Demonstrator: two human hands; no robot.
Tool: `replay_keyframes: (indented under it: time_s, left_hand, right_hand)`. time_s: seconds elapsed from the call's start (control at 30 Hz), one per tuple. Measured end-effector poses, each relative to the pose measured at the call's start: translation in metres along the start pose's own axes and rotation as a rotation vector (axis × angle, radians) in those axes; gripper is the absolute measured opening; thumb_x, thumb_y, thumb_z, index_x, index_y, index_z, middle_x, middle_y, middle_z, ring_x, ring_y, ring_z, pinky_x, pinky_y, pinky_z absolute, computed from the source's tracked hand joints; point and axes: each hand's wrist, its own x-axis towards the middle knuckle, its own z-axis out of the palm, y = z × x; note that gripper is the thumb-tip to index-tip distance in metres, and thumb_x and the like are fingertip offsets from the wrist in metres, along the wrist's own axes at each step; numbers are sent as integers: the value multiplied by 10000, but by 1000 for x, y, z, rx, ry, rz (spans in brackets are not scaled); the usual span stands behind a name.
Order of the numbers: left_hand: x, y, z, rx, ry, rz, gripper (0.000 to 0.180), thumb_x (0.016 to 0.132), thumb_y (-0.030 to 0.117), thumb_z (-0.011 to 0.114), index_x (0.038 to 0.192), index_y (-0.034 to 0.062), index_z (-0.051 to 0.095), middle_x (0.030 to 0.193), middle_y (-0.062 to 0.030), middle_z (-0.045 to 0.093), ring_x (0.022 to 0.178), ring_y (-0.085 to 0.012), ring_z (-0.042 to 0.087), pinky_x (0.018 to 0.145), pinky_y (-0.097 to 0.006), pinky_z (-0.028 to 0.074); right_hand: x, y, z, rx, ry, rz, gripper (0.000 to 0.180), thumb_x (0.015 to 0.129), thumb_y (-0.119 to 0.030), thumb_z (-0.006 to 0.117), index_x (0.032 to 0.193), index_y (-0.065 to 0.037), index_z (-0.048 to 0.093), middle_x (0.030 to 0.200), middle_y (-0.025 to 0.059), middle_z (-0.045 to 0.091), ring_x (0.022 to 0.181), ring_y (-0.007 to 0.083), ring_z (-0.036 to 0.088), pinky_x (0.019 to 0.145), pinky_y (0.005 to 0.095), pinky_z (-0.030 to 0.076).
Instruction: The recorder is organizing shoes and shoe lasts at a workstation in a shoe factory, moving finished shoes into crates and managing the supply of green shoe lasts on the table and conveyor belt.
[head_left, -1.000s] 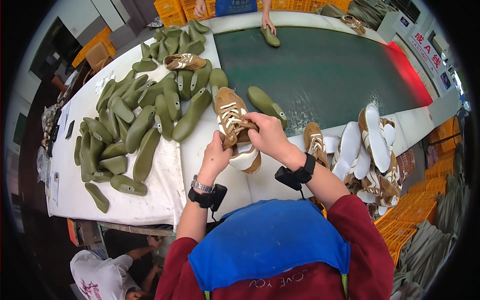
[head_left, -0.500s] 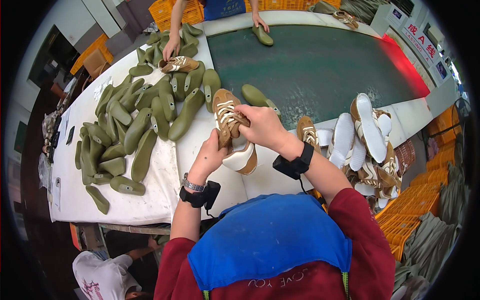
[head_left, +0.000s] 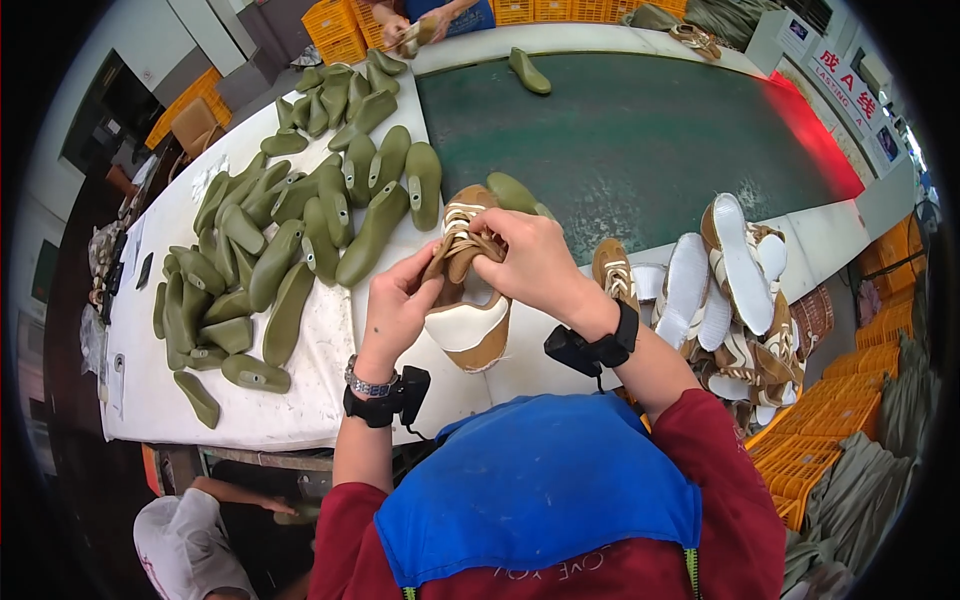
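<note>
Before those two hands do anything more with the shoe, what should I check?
1. Left hand on the shoe: ok, pinching the left side of its opening.
2. Right hand on it: ok, fingers near the laces.
3. Shoe's inside fully in sight: not ok, partly covered.
4. Laces loose enough: cannot tell.
5. Co-worker clear of this shoe: ok, across the table.

The green top [head_left: 640, 140] has lots of room in the middle, with one green foot shape [head_left: 530, 72] near its far edge. Another green foot shape [head_left: 511, 192] sits just past the brown shoe [head_left: 480, 352]. On the left, a big heap of foot shapes [head_left: 276, 265] blocks the way. A messy shoe pile [head_left: 745, 282] blocks the right. White table [head_left: 522, 362] gives a small gap beside the brown shoe.
</note>
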Motion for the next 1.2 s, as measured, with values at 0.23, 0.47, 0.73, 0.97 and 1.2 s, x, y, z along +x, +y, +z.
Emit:
replay_keyframes:
  time_s: [0.23,0.47,0.73,0.97,1.2]
  left_hand:
    - [-1,13,-1,-63,-66,-10,436,787,-7,577,1212,-22,484,1117,-104,559,953,-143,567,765,-267,495]
    - [-3,30,16,478,222,267,347,717,14,639,1044,-4,525,1016,-124,571,904,-187,591,717,-307,517]
    - [0,42,32,921,274,588,318,684,-4,637,990,39,564,963,-145,537,842,-317,541,727,-371,451]
    - [7,-12,14,891,204,444,139,723,10,581,860,30,588,926,-126,538,822,-306,527,710,-370,454]
    - [-3,-67,3,774,171,216,82,773,8,544,854,-4,549,925,-170,530,824,-345,535,729,-380,454]
  right_hand:
    - [0,1,3,-30,57,-139,258,656,-37,629,909,-23,581,828,126,609,701,267,604,636,329,492]
    - [-8,-8,-8,316,-109,24,380,687,-16,644,1057,-20,554,1021,108,560,887,229,588,765,307,503]
    - [-23,-8,-2,434,83,83,467,756,-29,610,1188,-44,433,960,161,606,887,266,627,807,331,516]
    - [-18,81,12,141,-245,-3,495,781,-225,617,1220,-95,427,1079,158,571,992,314,562,816,379,467]
    - [-2,217,27,-670,-717,606,585,786,-298,612,1310,-218,365,1002,154,611,955,272,598,774,393,481]
